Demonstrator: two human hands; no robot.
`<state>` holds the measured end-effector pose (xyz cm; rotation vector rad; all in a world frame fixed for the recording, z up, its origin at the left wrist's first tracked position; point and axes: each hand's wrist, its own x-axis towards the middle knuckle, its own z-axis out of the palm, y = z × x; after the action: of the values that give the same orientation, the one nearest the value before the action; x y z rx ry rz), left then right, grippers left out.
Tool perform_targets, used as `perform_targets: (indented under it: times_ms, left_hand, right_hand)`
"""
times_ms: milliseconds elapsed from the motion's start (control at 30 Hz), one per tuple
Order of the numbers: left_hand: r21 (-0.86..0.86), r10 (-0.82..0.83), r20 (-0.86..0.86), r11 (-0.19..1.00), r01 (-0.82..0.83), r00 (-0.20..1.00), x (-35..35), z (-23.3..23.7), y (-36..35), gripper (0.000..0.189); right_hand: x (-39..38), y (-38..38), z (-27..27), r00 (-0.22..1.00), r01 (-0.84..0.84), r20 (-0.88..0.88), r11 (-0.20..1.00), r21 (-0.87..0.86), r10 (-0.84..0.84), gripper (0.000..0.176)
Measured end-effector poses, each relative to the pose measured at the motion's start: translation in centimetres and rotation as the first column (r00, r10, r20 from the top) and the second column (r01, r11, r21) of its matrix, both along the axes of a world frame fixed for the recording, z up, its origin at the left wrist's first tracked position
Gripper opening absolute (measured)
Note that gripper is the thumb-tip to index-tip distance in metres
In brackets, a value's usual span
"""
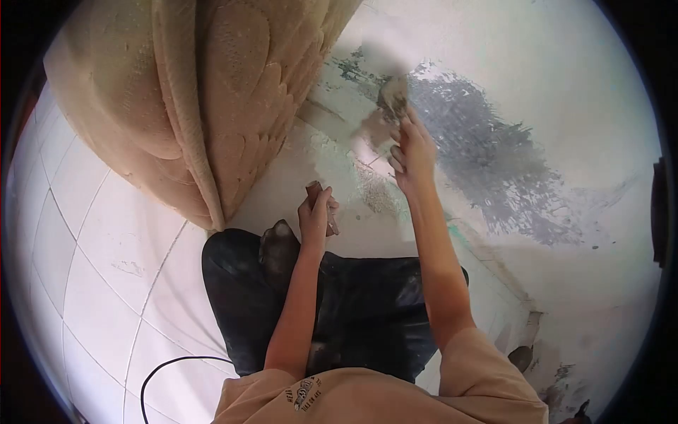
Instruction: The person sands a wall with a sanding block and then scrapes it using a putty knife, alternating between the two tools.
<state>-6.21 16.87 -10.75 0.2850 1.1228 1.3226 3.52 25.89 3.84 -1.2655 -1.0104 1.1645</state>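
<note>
My right hand [414, 152] is closed around a small hand tool [393, 95] with a broad, dirty grey-brown end. The tool's end is blurred, and its exact kind cannot be told. It is at the white wall [565, 106], beside the left edge of a rough dark grey patch [473, 134]. My left hand [314, 219], lower and above my lap, grips a reddish-brown, wooden-looking piece [313, 189]. One end sticks out above the fingers and a flatter part shows below; the palm hides the middle.
A large brown covered form [233, 85] with a raised seam and scale-like carving stands at the upper left. White tiles [99, 233] cover the floor. A black cable [159, 367] curves at the lower left. My dark trousers [374, 304] are folded beneath my arms.
</note>
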Motion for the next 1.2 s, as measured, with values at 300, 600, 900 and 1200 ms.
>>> perform_targets:
  times_ms: [300,600,900,1200]
  left_hand:
    - [-0.003,-0.036,-0.039,0.999,0.036,0.999,-0.4,0.5,-0.2,0.025]
    - [-0.013,-0.076,-0.013,0.997,0.076,0.997,0.0,-0.1,0.2,0.026]
    - [-0.02,0.04,0.003,0.999,-0.04,0.999,0.2,0.3,0.1,0.028]
    - [-0.047,0.002,-0.032,0.999,-0.004,0.999,0.1,0.0,0.2,0.029]
  right_hand:
    - [-1.1,2.8,-2.3,0.988,-0.118,-0.094,0.992,0.047,0.122,0.046]
    - [0.1,2.3,-2.3,0.993,-0.052,-0.11,0.999,0.003,0.052,0.043]
    - [-1.3,1.8,-1.4,0.996,-0.054,-0.063,0.998,0.036,0.056,0.045]
    - [-3.4,3.9,-0.7,0.961,-0.161,-0.215,0.984,0.075,0.174,0.045]
